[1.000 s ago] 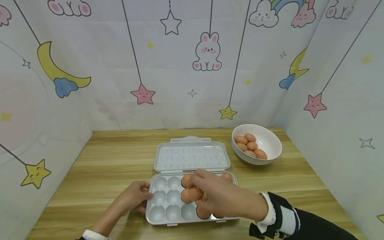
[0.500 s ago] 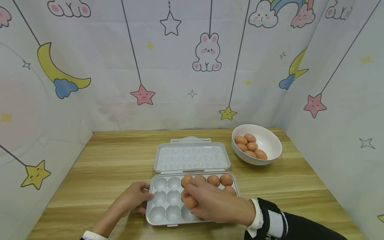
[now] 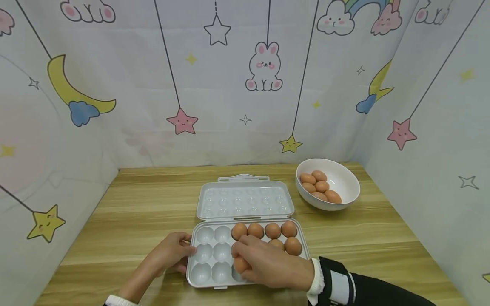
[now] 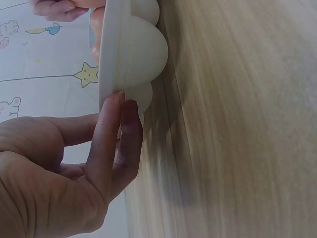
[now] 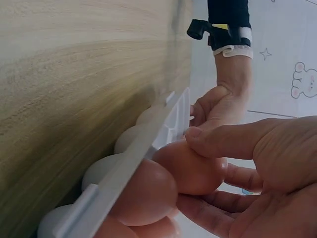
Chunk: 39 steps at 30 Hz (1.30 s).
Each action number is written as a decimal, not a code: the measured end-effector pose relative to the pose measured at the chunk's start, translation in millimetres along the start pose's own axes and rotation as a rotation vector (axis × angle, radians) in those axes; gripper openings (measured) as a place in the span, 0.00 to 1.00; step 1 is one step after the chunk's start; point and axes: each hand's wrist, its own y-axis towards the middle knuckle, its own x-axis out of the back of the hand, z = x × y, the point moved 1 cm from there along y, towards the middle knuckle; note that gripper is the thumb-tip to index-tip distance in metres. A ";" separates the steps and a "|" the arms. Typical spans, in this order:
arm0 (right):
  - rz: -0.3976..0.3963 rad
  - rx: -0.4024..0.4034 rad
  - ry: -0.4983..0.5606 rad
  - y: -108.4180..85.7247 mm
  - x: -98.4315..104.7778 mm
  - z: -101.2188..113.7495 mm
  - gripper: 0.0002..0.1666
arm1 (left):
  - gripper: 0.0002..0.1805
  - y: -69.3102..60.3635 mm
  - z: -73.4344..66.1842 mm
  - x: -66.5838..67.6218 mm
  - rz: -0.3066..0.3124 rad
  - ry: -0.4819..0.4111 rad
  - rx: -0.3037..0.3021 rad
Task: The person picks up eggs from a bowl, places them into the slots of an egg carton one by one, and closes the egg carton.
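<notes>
A pale plastic egg carton (image 3: 220,271) lies open on the table, its lid (image 3: 245,199) folded back. Its left end is pinched by my left hand (image 3: 174,251); in the left wrist view the fingers (image 4: 106,144) bear on the carton's side, near the underside. My right hand (image 3: 275,264) holds a brown egg (image 3: 241,264) at a front-row cup, third from the left. The right wrist view shows thumb and fingers around this egg (image 5: 185,166), beside another egg (image 5: 148,193) seated in the carton. Brown eggs (image 3: 272,230) fill the back row's right part; my right hand hides some cups.
A white bowl (image 3: 346,182) with several brown eggs (image 3: 321,186) stands at the back right of the wooden table (image 3: 153,199). The two left columns of cups hold no eggs. A patterned cloth (image 3: 229,97) rises behind the table and along both sides.
My right hand, with the egg, has come down and toward the front row, uncovering eggs in the back and middle rows. My left hand and the carton stay put.
</notes>
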 end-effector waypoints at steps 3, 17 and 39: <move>0.001 0.003 0.012 0.9 -5.0 -1.7 0.21 | 0.20 -0.1 0.2 0.0 0.007 -0.002 -0.006; -0.007 0.060 -0.026 3.3 -14.3 -2.8 0.24 | 0.20 -0.2 -1.7 1.3 0.012 0.005 -0.019; -0.120 0.193 -0.061 -1.0 -22.1 -3.8 0.11 | 0.18 1.5 -2.7 1.2 0.001 0.030 -0.026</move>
